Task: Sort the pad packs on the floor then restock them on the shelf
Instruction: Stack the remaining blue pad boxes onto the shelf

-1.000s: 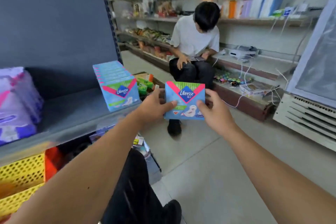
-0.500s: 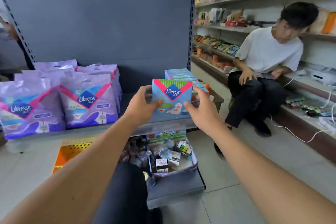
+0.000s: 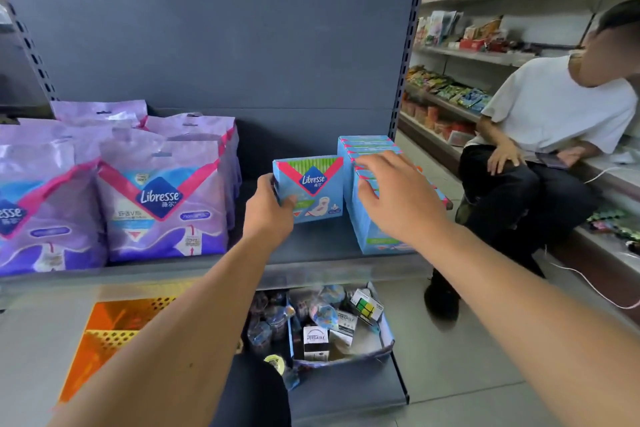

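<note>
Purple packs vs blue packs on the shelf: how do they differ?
The purple packs are large soft bags standing at the shelf's left; the blue packs are smaller, flat and boxy, rowed at its right. One blue pack is in the left hand; no purple pack is held. Both read Libresse.

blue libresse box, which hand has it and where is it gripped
The left hand holds the blue box by its left edge; the right hand rests on the box row.

We see a grey shelf (image 3: 311, 246) carrying purple pad bags (image 3: 162, 198) standing upright at its left, and a row of blue pad boxes (image 3: 372, 218) on edge at its right end, well apart from the bags.
</note>
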### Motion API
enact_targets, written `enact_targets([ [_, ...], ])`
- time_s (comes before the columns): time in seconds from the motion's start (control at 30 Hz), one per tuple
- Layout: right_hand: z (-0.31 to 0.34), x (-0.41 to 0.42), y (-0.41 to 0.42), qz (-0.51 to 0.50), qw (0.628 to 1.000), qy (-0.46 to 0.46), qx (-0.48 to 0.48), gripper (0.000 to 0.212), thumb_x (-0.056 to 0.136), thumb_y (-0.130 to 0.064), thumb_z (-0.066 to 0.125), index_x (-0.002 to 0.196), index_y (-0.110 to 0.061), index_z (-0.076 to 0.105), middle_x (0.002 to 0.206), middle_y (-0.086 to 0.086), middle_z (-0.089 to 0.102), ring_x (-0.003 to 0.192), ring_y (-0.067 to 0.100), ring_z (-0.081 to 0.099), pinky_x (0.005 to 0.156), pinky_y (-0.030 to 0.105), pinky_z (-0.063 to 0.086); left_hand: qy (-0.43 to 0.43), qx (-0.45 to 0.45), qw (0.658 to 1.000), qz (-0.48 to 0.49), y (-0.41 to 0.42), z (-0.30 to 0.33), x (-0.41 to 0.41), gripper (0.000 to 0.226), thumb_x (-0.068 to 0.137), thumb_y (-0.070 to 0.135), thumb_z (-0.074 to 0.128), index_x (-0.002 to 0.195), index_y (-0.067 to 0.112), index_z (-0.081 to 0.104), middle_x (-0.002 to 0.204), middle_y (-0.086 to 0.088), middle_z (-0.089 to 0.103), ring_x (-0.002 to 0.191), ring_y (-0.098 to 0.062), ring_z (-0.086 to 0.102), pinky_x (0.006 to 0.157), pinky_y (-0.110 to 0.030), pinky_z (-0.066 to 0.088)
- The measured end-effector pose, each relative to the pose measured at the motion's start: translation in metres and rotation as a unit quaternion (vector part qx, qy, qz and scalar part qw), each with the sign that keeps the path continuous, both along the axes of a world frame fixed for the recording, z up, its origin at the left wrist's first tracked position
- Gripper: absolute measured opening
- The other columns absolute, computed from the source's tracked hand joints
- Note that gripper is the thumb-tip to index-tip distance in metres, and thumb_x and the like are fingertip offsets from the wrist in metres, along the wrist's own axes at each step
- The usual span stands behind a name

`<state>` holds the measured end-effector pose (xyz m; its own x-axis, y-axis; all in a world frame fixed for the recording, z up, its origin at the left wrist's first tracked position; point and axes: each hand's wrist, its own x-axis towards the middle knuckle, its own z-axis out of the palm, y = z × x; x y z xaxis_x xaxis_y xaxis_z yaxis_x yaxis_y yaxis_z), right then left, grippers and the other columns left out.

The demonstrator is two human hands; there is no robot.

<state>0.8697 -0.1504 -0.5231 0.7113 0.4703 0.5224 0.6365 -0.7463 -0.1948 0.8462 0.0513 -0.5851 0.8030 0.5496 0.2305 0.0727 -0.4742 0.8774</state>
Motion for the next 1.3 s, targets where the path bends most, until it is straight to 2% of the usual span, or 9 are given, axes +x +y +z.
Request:
enact_targets([
  [0.13,0.010,0.031,0.010,-0.022,0.996,0.045,-0.074,0.043,0.099,-0.032,0.042,0.141,-0.020,0.046,0.142,0.001,0.047,0.132,0.024,0.037,0.097,0.037,0.040,0.025,0.000,1.000,0.007,0.005,-0.010,0.039,0.042,0.095,0.015,0.058,0.133,0.015,0.041,0.125,-0.004,0.061,0.095,-0.016,0.054,0.075,-0.026,0.041],
  [0.27,0.010,0.067,0.017,-0.030,0.990,0.073,-0.113,0.037,0.099,-0.030,0.038,0.129,-0.015,0.054,0.132,0.007,0.054,0.125,0.028,0.044,0.091,0.038,0.044,0.038,-0.008,0.999,0.014,0.013,-0.013,0.078,0.041,0.096,0.014,0.057,0.132,0.017,0.039,0.127,-0.005,0.060,0.106,-0.021,0.059,0.077,-0.029,0.044],
  [0.5,0.013,0.122,0.030,-0.017,0.992,0.089,-0.092,0.034,0.095,-0.025,0.040,0.117,-0.008,0.059,0.118,0.015,0.058,0.114,0.034,0.050,0.094,0.044,0.045,0.052,0.020,0.998,0.041,0.030,-0.018,0.137,0.039,0.096,0.015,0.057,0.132,0.016,0.042,0.127,-0.008,0.059,0.114,-0.028,0.057,0.081,-0.028,0.040],
  [0.7,0.014,0.147,0.038,-0.016,0.992,0.101,-0.079,0.035,0.096,-0.026,0.040,0.123,-0.013,0.058,0.126,0.013,0.056,0.119,0.032,0.048,0.096,0.041,0.044,0.013,0.042,0.998,0.034,0.038,-0.028,0.161,0.048,0.093,0.014,0.061,0.136,0.015,0.040,0.133,-0.010,0.052,0.124,-0.026,0.050,0.100,-0.037,0.042],
  [0.83,0.015,0.150,0.041,-0.015,0.992,0.101,-0.080,0.035,0.097,-0.027,0.040,0.123,-0.013,0.059,0.126,0.014,0.057,0.120,0.032,0.048,0.097,0.040,0.044,-0.019,0.039,0.998,0.039,0.040,-0.032,0.162,0.051,0.090,0.011,0.065,0.133,0.017,0.040,0.132,-0.008,0.051,0.119,-0.023,0.053,0.095,-0.032,0.044],
  [1.03,0.018,0.145,0.044,-0.008,0.990,0.112,-0.088,0.035,0.098,-0.026,0.039,0.124,-0.012,0.058,0.127,0.013,0.055,0.116,0.030,0.050,0.095,0.040,0.045,0.023,0.061,0.996,0.061,0.037,-0.029,0.161,0.041,0.091,0.013,0.065,0.126,0.013,0.044,0.127,-0.010,0.054,0.115,-0.026,0.055,0.081,-0.031,0.043],
  [1.13,0.018,0.139,0.041,-0.011,0.989,0.111,-0.097,0.035,0.097,-0.026,0.039,0.122,-0.011,0.058,0.125,0.012,0.057,0.115,0.030,0.051,0.095,0.042,0.045,0.032,0.069,0.994,0.075,0.029,-0.024,0.150,0.043,0.090,0.012,0.063,0.127,0.012,0.042,0.131,-0.011,0.047,0.115,-0.030,0.054,0.079,-0.031,0.040],
  [1.2,0.018,0.131,0.038,-0.013,0.989,0.109,-0.102,0.035,0.097,-0.027,0.039,0.121,-0.011,0.058,0.124,0.012,0.057,0.115,0.030,0.051,0.096,0.043,0.045,0.015,0.106,0.991,0.079,0.021,-0.018,0.138,0.041,0.089,0.013,0.062,0.125,0.011,0.043,0.130,-0.011,0.044,0.114,-0.030,0.052,0.079,-0.032,0.042],
  [1.3,0.021,0.114,0.028,-0.015,0.988,0.102,-0.113,0.035,0.096,-0.027,0.039,0.121,-0.009,0.058,0.125,0.013,0.057,0.115,0.032,0.052,0.096,0.044,0.045,-0.003,0.226,0.972,0.064,0.009,-0.006,0.113,0.033,0.091,0.020,0.055,0.122,0.012,0.047,0.124,-0.007,0.048,0.116,-0.026,0.045,0.080,-0.037,0.044],
])
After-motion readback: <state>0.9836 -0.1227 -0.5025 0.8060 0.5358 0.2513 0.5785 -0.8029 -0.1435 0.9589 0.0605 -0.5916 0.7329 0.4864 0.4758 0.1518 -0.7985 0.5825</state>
